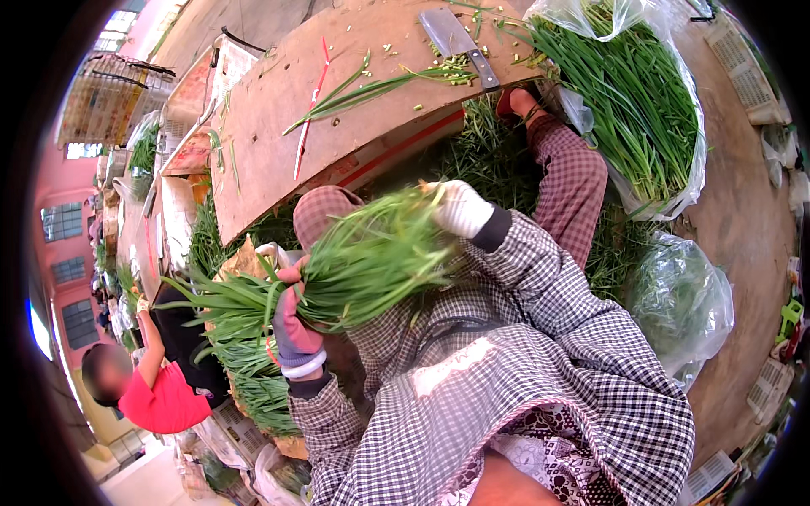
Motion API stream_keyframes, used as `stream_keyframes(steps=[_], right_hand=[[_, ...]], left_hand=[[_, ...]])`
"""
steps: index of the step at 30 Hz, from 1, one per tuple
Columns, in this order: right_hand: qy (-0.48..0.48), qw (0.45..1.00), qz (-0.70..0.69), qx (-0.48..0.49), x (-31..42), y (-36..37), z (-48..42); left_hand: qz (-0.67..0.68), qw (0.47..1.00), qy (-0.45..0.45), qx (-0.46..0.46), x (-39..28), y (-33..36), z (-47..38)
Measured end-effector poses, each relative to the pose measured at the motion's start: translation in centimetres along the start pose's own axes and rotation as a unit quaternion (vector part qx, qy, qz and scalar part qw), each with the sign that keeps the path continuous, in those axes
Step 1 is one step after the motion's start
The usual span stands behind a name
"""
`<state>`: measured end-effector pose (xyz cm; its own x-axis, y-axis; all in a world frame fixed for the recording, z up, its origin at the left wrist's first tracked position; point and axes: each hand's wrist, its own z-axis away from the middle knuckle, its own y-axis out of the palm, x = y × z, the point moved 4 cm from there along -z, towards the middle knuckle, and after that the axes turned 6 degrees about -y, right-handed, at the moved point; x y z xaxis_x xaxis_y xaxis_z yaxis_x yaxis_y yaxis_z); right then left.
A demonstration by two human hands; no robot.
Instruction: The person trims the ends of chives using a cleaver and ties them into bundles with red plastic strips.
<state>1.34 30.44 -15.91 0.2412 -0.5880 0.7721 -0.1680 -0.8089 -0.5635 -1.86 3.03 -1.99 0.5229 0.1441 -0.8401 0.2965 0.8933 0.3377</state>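
A loose bunch of long green chives (380, 253) lies across my lap, its stem end blurred. My left hand (299, 322), in a pink and grey glove, is wrapped around the leafy part. At the upper stem end, my right hand (465, 207), in a white knitted glove, pinches some strands; its fingertips are partly hidden among them. Beyond the bunch, a wooden board (266, 139) carries a cleaver (448, 33) with a dark handle. Cut stem ends (452, 66), a few loose chives (373, 92) and red-and-white ties (310, 114) also lie there.
Right of the board, an open plastic bag (623, 107) holds many chives. A clear bag (683, 310) of greens sits below it. Stacked chives (253, 373) stand beside my left arm. Leaf trimmings (493, 158) cover the ground by my foot. A person in red (166, 398) works at far left.
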Motion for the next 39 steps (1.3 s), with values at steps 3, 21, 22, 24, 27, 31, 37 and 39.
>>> stream_keyframes(steps=[3,21,22,24,27,31,37,39], right_hand=[[0.130,0.986,-0.106,-0.016,-0.9,-3.1,1.6],[0.149,0.972,-0.183,0.016,2.9,-7.3,0.9],[0.125,0.972,-0.198,0.006,4.0,-6.9,-0.2],[0.122,0.956,-0.267,-0.007,4.8,-5.4,-1.6],[0.126,0.951,-0.281,0.001,4.2,-2.8,-1.1],[0.140,0.981,-0.095,-0.090,-0.7,-4.6,2.0],[0.211,0.918,-0.323,-0.096,4.0,-6.6,0.2],[0.206,0.873,-0.413,-0.156,3.9,-5.3,-1.5]], left_hand=[[0.024,0.999,0.027,-0.034,1.2,-2.4,-1.1],[0.046,0.987,0.133,-0.079,0.2,-8.9,-5.6],[0.054,0.989,0.126,-0.063,0.1,-8.9,-5.8],[0.085,0.990,0.108,-0.023,0.2,-8.8,-7.1],[0.116,0.989,0.096,-0.005,0.3,-8.6,-7.0],[0.031,0.993,0.113,-0.020,-0.2,-7.5,-5.7],[0.072,0.985,0.139,-0.067,1.1,-10.7,-6.5],[0.035,0.986,0.153,-0.053,0.6,-9.9,-6.7]])
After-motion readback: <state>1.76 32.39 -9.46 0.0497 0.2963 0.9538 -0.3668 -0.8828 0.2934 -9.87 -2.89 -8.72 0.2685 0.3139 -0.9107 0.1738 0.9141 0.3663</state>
